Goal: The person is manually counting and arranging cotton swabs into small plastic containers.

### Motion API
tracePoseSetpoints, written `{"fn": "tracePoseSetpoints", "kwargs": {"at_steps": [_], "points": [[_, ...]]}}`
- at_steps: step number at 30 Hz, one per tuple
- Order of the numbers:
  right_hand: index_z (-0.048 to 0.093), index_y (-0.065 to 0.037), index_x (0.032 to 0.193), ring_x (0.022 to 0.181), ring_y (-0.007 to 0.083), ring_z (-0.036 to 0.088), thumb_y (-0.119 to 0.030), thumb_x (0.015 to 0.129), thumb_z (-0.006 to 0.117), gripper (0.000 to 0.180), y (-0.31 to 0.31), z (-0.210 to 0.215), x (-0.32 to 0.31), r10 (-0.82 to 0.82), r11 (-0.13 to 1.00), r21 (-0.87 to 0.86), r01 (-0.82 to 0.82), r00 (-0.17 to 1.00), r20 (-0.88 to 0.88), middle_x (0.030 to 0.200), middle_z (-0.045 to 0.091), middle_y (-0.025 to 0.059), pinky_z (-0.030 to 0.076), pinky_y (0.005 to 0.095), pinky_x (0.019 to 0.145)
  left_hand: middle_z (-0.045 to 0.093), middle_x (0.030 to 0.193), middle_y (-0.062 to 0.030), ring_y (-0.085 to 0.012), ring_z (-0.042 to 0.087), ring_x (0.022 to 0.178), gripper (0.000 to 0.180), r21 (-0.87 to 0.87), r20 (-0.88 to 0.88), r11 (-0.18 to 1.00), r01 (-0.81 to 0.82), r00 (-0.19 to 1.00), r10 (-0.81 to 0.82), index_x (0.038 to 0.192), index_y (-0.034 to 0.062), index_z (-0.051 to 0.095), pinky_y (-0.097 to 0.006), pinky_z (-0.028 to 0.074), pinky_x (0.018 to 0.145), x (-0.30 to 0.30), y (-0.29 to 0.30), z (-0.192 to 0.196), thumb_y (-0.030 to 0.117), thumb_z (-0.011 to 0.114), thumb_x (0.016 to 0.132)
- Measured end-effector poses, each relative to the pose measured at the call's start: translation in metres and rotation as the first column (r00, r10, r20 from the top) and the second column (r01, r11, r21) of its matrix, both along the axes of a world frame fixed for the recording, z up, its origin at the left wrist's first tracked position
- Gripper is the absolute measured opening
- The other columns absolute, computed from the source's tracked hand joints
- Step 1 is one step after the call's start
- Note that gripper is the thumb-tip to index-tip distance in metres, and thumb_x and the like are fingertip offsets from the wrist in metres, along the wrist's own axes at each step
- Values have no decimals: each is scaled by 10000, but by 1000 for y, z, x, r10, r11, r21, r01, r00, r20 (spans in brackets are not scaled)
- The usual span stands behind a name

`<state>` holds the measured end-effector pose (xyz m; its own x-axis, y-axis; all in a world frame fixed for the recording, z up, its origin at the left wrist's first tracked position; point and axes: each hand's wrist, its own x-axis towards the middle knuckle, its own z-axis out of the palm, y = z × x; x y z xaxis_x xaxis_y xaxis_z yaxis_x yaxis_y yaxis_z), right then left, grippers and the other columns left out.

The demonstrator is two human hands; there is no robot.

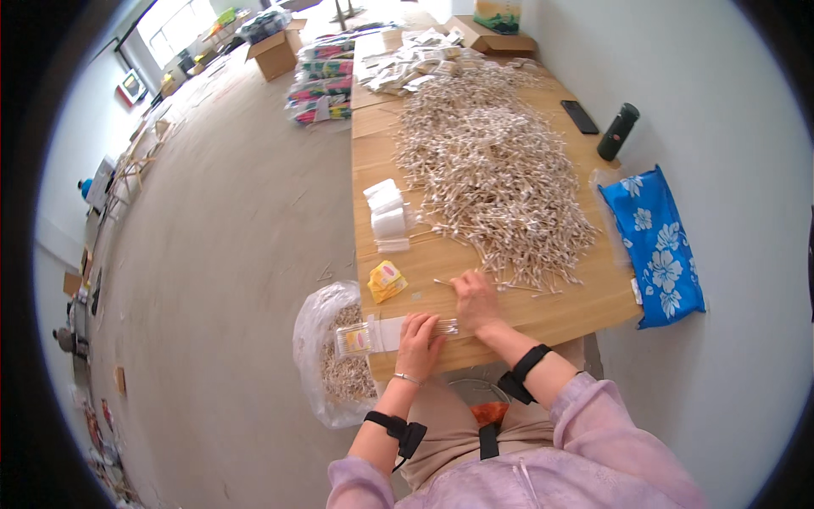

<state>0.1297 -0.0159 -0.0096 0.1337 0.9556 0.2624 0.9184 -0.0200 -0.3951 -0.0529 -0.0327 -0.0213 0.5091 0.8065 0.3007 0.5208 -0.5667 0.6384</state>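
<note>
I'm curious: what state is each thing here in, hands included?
Left hand, fingers bent over a row of swabs
Right hand, fingers curled at a single swab; grip unclear
Swab pile, loose, heaped
Yellow cards, loosely stacked
Phone, lying flat
Dark flask, upright, capped
Clear plastic bag, open, swabs inside
Cardboard box, flaps open

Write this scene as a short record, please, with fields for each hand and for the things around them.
Left hand: on a row of cotton swabs, beside a swab packet
Right hand: fingertips at a single swab; grip unclear
Beyond hands: large swab heap
Table's left side: yellow cards, small white sleeves
Table's right side: black phone, dark bottle, blue flower-patterned bag
Below, left: clear plastic bag containing swabs
</note>
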Motion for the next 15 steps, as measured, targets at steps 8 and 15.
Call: {"fn": "tracePoseSetpoints", "kwargs": {"at_steps": [8, 15], "points": [[656, -112, 951, 920, 252, 553, -69, 773, 564, 205, -31, 10, -24, 168, 986, 57, -159, 968, -188, 885, 575, 58, 475, 379, 803, 500, 1286, -171, -377, 402, 1266, 610, 8, -2, 989, -145, 989, 145, 1258, 16, 505, -448, 321, 1081, 4, -1, 20, 110, 750, 708], [660, -124, 877, 899, 252, 513, -79, 794, 569, 131, -37, 11, 39, -105, 983, 158, 98, 994, 37, 849, 559, 36, 440, 362, 814, 482, 1324, -172, -355, 394, 1283, 680, 10, -60, 1000, -24, 998, 25, 1312, 5, 455, -462, 281, 1106, -6, 7, 12, 159, 754, 721]]}}
